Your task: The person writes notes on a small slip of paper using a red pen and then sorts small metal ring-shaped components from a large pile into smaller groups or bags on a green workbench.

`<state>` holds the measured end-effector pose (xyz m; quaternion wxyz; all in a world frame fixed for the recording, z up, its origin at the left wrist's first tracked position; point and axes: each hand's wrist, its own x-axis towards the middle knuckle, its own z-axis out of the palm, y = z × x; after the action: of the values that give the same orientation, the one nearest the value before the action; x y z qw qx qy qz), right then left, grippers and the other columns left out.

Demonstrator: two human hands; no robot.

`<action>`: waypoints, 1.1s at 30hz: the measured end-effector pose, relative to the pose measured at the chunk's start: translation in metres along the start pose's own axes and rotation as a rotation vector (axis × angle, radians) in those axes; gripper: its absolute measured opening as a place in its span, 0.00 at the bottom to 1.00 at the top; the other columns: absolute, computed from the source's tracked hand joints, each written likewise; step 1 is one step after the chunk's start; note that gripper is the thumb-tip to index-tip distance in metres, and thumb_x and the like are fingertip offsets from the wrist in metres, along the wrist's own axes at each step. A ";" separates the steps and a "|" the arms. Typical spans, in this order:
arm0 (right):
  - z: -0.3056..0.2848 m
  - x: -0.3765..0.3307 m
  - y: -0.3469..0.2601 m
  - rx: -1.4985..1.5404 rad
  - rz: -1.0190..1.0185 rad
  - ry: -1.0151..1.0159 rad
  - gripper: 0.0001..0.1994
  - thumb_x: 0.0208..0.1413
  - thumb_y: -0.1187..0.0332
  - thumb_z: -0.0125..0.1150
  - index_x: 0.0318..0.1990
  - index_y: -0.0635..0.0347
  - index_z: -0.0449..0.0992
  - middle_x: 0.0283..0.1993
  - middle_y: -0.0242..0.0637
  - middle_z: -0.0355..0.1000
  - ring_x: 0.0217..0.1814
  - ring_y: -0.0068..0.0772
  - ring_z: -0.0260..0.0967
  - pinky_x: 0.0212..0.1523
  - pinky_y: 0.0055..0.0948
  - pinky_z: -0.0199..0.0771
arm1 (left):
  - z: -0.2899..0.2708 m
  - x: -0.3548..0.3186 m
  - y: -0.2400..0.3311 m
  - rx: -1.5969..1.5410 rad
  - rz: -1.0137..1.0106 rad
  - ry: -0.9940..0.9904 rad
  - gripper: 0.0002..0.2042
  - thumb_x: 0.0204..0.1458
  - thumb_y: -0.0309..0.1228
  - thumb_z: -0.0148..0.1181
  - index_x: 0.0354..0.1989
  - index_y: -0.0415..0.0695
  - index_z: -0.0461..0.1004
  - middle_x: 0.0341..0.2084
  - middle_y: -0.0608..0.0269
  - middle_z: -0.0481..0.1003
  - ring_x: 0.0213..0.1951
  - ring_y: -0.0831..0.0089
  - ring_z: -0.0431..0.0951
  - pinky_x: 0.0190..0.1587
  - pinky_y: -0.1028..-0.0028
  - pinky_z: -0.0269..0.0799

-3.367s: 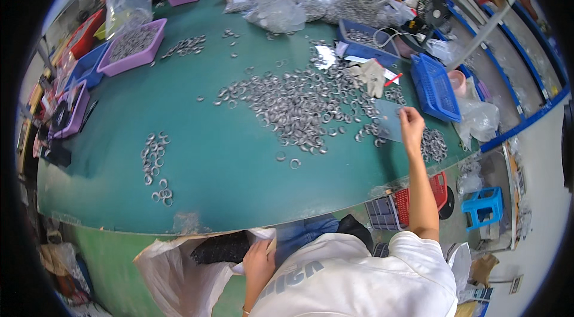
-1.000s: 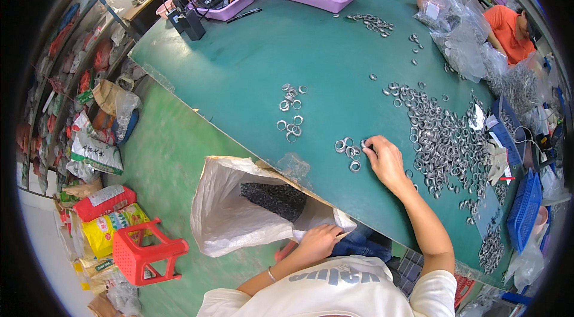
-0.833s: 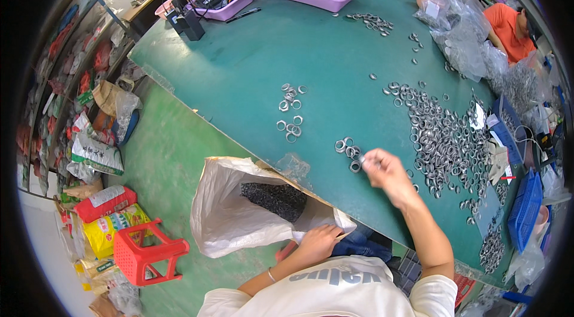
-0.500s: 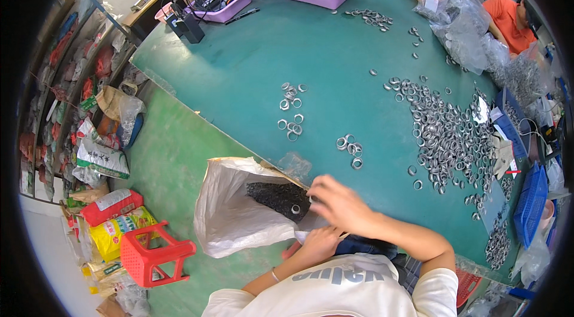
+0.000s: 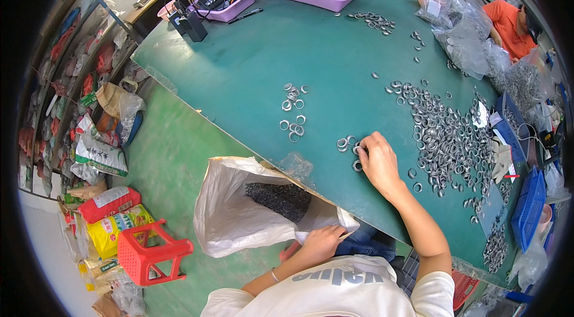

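A small cluster of metal rings (image 5: pixel 350 146) lies on the green desk (image 5: pixel 251 66), right at the fingertips of the right hand (image 5: pixel 378 161), whose fingers are curled down over the nearest rings; whether one is already pinched cannot be told. The left hand (image 5: pixel 320 244) is closed on the rim of the white bag (image 5: pixel 239 221), which hangs open below the desk edge, dark pieces showing inside. The step is best done if the rings are raked together under the fingers, lifted as one bunch, and the bag mouth is held wide beneath them.
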<state>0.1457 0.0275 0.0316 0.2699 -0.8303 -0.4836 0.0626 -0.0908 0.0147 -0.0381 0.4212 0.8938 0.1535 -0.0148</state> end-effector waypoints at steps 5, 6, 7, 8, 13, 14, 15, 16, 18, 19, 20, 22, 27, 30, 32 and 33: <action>0.003 -0.002 0.001 -0.039 -0.115 0.101 0.05 0.48 0.77 0.62 0.32 0.65 0.73 0.38 0.42 0.66 0.41 0.47 0.68 0.41 0.41 0.71 | -0.001 0.001 -0.001 -0.011 -0.002 -0.013 0.11 0.52 0.30 0.56 0.43 0.42 0.71 0.37 0.51 0.76 0.40 0.51 0.76 0.40 0.57 0.72; 0.004 -0.002 0.003 -0.027 -0.109 0.106 0.05 0.48 0.77 0.62 0.32 0.65 0.73 0.38 0.42 0.66 0.41 0.47 0.68 0.41 0.41 0.71 | 0.000 0.001 -0.001 -0.012 0.003 -0.011 0.11 0.51 0.29 0.56 0.43 0.42 0.71 0.37 0.51 0.76 0.40 0.51 0.76 0.40 0.57 0.72; 0.005 -0.001 0.004 -0.010 -0.106 0.110 0.05 0.48 0.77 0.62 0.32 0.65 0.73 0.38 0.42 0.66 0.41 0.46 0.68 0.41 0.40 0.71 | 0.000 0.001 -0.001 -0.010 0.006 -0.007 0.11 0.51 0.29 0.57 0.43 0.43 0.71 0.37 0.51 0.76 0.41 0.51 0.76 0.40 0.57 0.72; 0.005 -0.001 0.005 0.006 -0.103 0.114 0.05 0.48 0.77 0.62 0.32 0.65 0.73 0.39 0.42 0.66 0.41 0.46 0.68 0.41 0.40 0.71 | -0.001 0.001 -0.001 -0.012 0.004 -0.010 0.12 0.51 0.29 0.57 0.43 0.43 0.71 0.37 0.51 0.76 0.41 0.51 0.76 0.40 0.57 0.72; -0.007 0.001 0.006 0.107 0.008 0.063 0.06 0.49 0.78 0.60 0.35 0.64 0.73 0.39 0.41 0.66 0.42 0.46 0.69 0.41 0.40 0.71 | 0.000 0.001 -0.001 -0.008 -0.004 -0.012 0.12 0.51 0.29 0.57 0.44 0.43 0.71 0.37 0.51 0.76 0.41 0.52 0.76 0.41 0.57 0.72; -0.008 0.002 0.008 0.128 0.034 0.039 0.06 0.49 0.78 0.60 0.35 0.64 0.73 0.39 0.41 0.66 0.42 0.47 0.69 0.41 0.40 0.71 | -0.001 0.001 -0.001 -0.009 -0.001 -0.011 0.13 0.50 0.29 0.57 0.44 0.43 0.71 0.38 0.51 0.76 0.41 0.52 0.76 0.41 0.58 0.72; -0.008 0.002 0.009 0.097 0.006 0.037 0.06 0.49 0.78 0.59 0.36 0.64 0.73 0.39 0.42 0.66 0.43 0.47 0.69 0.41 0.41 0.71 | -0.002 0.001 0.000 -0.011 0.002 -0.011 0.13 0.50 0.29 0.57 0.45 0.43 0.71 0.38 0.51 0.76 0.41 0.52 0.76 0.41 0.58 0.72; -0.007 0.002 0.010 0.066 -0.023 0.037 0.06 0.50 0.78 0.59 0.37 0.64 0.73 0.39 0.42 0.66 0.43 0.47 0.69 0.42 0.41 0.71 | -0.002 0.001 0.000 -0.012 0.006 -0.008 0.13 0.50 0.29 0.57 0.45 0.43 0.72 0.38 0.51 0.76 0.41 0.52 0.76 0.41 0.58 0.72; -0.006 0.003 0.011 0.026 -0.052 0.031 0.07 0.50 0.78 0.58 0.38 0.63 0.72 0.39 0.43 0.66 0.43 0.48 0.68 0.42 0.41 0.71 | -0.001 0.002 -0.001 -0.008 0.012 -0.006 0.13 0.50 0.29 0.58 0.44 0.43 0.72 0.38 0.51 0.76 0.41 0.52 0.76 0.41 0.58 0.72; -0.006 0.004 0.011 0.019 -0.050 0.024 0.07 0.50 0.78 0.58 0.38 0.63 0.72 0.39 0.43 0.66 0.44 0.48 0.68 0.42 0.41 0.71 | 0.000 0.002 -0.002 -0.006 0.012 -0.005 0.13 0.50 0.29 0.58 0.44 0.43 0.72 0.38 0.51 0.76 0.41 0.52 0.76 0.41 0.58 0.72; -0.005 0.004 0.010 0.011 -0.049 0.018 0.08 0.51 0.78 0.57 0.39 0.63 0.72 0.39 0.44 0.66 0.44 0.48 0.68 0.42 0.41 0.71 | 0.000 0.002 -0.002 -0.006 0.014 -0.001 0.13 0.50 0.29 0.58 0.44 0.43 0.72 0.37 0.51 0.76 0.41 0.52 0.76 0.41 0.58 0.72; -0.005 0.004 0.011 0.011 -0.052 0.008 0.09 0.50 0.78 0.57 0.40 0.64 0.72 0.39 0.45 0.66 0.44 0.49 0.68 0.42 0.42 0.70 | 0.001 0.001 -0.002 -0.008 0.017 0.007 0.12 0.50 0.29 0.58 0.44 0.42 0.72 0.37 0.50 0.76 0.41 0.51 0.76 0.41 0.58 0.72; -0.004 0.007 0.019 0.195 -0.020 -0.035 0.08 0.52 0.79 0.56 0.41 0.65 0.71 0.38 0.42 0.69 0.39 0.38 0.70 0.39 0.35 0.71 | 0.001 0.002 -0.002 -0.016 0.038 0.027 0.11 0.51 0.29 0.57 0.43 0.42 0.72 0.36 0.50 0.76 0.39 0.51 0.76 0.40 0.58 0.72; -0.007 0.006 0.003 0.525 0.152 -0.151 0.07 0.56 0.78 0.56 0.42 0.65 0.71 0.36 0.35 0.72 0.34 0.24 0.69 0.36 0.28 0.70 | 0.000 0.002 -0.002 -0.010 0.027 0.022 0.11 0.51 0.30 0.57 0.43 0.42 0.72 0.36 0.50 0.76 0.39 0.51 0.76 0.40 0.57 0.72; 0.003 -0.004 -0.009 0.743 0.189 -0.187 0.07 0.58 0.76 0.56 0.43 0.63 0.71 0.35 0.29 0.72 0.33 0.17 0.67 0.36 0.23 0.69 | 0.001 0.001 -0.002 -0.008 0.025 0.014 0.11 0.51 0.30 0.57 0.43 0.42 0.72 0.36 0.50 0.76 0.39 0.51 0.76 0.40 0.57 0.72; 0.011 -0.011 -0.016 0.817 0.118 -0.229 0.07 0.59 0.76 0.55 0.44 0.63 0.70 0.35 0.27 0.72 0.35 0.17 0.68 0.38 0.22 0.70 | 0.003 0.001 -0.003 -0.008 0.026 0.015 0.11 0.51 0.30 0.57 0.43 0.42 0.72 0.36 0.50 0.76 0.40 0.51 0.76 0.40 0.57 0.72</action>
<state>0.1233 0.0287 0.0285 0.5172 -0.6690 -0.3975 0.3562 -0.0905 0.0149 -0.0427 0.4238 0.8941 0.1448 -0.0020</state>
